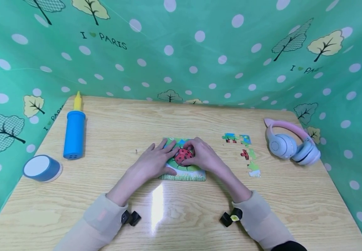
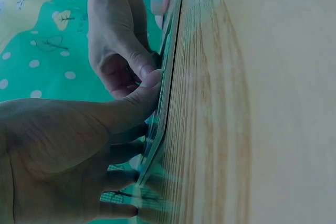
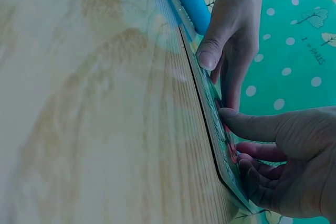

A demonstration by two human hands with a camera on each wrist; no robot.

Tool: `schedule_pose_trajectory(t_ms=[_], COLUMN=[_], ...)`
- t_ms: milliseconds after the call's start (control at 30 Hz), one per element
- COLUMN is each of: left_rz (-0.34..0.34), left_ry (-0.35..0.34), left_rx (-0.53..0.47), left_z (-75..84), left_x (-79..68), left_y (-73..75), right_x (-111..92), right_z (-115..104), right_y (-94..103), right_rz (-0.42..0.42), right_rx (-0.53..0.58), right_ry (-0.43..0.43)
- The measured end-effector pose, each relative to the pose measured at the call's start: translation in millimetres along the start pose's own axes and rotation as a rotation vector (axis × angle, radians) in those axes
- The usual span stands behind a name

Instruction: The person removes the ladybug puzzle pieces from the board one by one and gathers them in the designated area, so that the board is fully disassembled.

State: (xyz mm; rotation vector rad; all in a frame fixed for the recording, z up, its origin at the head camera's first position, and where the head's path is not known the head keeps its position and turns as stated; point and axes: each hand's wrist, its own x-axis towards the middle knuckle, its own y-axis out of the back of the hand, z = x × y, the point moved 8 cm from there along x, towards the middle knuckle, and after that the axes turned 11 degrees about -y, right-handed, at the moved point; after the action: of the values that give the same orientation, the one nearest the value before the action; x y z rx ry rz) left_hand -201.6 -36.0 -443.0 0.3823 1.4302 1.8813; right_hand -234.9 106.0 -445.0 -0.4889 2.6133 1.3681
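A ladybug jigsaw puzzle [image 1: 181,177] lies flat on the wooden table, with green grass along its near edge. Over its left part rests my left hand [image 1: 152,160], fingers spread and thumb low near the bottom edge. My right hand [image 1: 206,157] reaches in from the right. Its thumb and curled fingers pinch at a puzzle piece in the red, black-spotted ladybug [image 1: 182,157]; the fingers hide most of that piece. In the right wrist view the right thumb [image 3: 252,125] and fingertips meet the puzzle's surface, close to the left hand [image 3: 236,30].
Several loose puzzle pieces [image 1: 254,173] lie right of the puzzle. Pink and lilac headphones [image 1: 282,145] sit farther right. On the left are a blue hand pump [image 1: 74,134] with a yellow nozzle and a blue and white cylinder [image 1: 44,168]. Green dotted cloth [image 1: 181,69] hangs behind.
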Motion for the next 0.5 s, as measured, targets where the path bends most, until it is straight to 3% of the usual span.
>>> schedule_pose_trajectory(t_ms=[500], left_rz=[0.002], left_ry=[0.007], left_rx=[-0.004], left_z=[0.2], left_x=[1.1], left_y=[-0.5], right_x=[2.1], right_z=[0.8], right_y=[-0.5], right_rz=[-0.008], right_rx=[0.047], right_ry=[-0.018])
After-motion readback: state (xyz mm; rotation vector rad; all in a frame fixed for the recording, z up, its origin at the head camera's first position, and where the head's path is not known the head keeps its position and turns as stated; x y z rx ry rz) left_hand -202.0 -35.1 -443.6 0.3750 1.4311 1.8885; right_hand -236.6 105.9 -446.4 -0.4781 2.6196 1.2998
